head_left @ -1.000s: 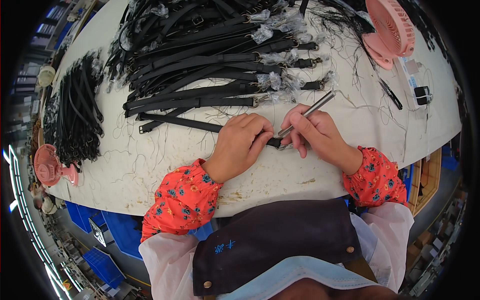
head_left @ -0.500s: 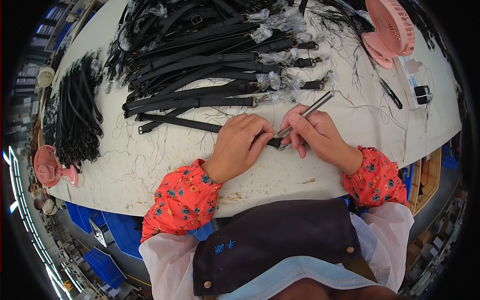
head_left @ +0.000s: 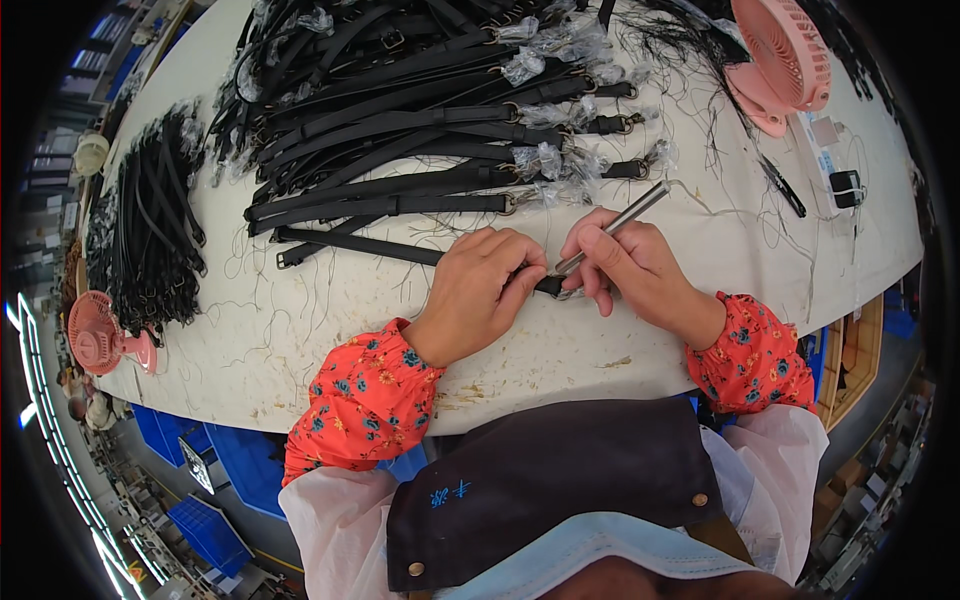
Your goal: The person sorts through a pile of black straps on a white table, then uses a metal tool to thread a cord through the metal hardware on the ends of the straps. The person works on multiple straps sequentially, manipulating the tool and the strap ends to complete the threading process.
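My left hand [head_left: 474, 293] is closed on a narrow black strap [head_left: 370, 245] that runs out to the left across the table. The strap's short dark end [head_left: 549, 286] shows beyond my fingertips. In my right hand [head_left: 645, 268] is a slim, metal, pen-shaped tool [head_left: 630, 214], slanting up to the right, with a thin pale cord at its upper end. Its lower end comes down close to the strap by my left fingertips; whether it touches, I cannot tell. Beyond my hands lies a big pile of black straps [head_left: 400, 130] with metal buckles and clear plastic wrapping on their ends.
A second bundle of black straps [head_left: 155, 230] lies at the left, near a small pink fan [head_left: 93, 330]. Far right stand a larger pink fan [head_left: 785, 60], a white power strip [head_left: 815, 160] and a black cutter [head_left: 782, 187]. Loose black threads [head_left: 690, 70] litter the white table [head_left: 330, 300].
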